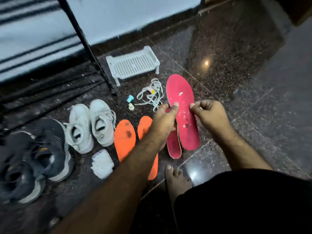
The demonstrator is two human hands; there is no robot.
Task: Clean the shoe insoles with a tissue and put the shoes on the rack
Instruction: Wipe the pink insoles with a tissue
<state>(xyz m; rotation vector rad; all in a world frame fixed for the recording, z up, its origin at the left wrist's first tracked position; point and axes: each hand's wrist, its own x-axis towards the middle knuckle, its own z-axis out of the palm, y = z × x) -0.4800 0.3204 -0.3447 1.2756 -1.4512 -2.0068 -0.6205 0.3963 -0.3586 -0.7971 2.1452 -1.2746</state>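
My left hand (164, 119) and my right hand (208, 114) both grip a pink insole (181, 102) speckled with white bits, held above the floor. A second pink insole (173, 146) sits under it, partly hidden behind my left hand. Two dirty orange insoles (125, 137) lie on the floor to the left. A wad of white tissue (102, 163) rests by them. White sneakers (92, 125) and dark sneakers (33, 159) stand further left. The small white plastic rack (133, 65) is beyond the insoles.
White laces (152, 95) and small plastic caps (130, 103) lie between the rack and my hands. A black metal frame leg (94, 53) stands at the left, with a striped cloth behind it. My bare foot (177, 181) rests on the polished granite floor.
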